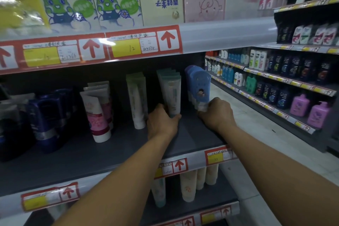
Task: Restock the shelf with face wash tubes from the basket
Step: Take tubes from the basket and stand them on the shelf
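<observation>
Both hands are on the middle shelf [77, 156], each clamped on the base of a tube. The left hand [162, 122] curls around the cap end of the front teal tube [171, 93], which stands cap-down at the head of a row of like tubes. The right hand [217, 113] grips the white cap of the front blue tube [200, 86], also first in its row at the right end of the shelf. The basket is not in view. Handling, as a judgement: these tubes look light, with soft, squeezable plastic bodies and a stiff cap; the glossy body is likely to slip or dent under pressure. Take hold at the cap or just above it, as both hands do, and steer from there, since a tube standing on its cap is top-heavy and tips easily. Clearances: the price rail [218, 156] runs along the front edge of the shelf just below the forearms; the upper shelf's rail [91, 49] hangs not far above the tube tops, so tubes should go in low and level. Open deck lies in front of both rows and between them. A white tube [136, 101] stands just left of the left hand.
</observation>
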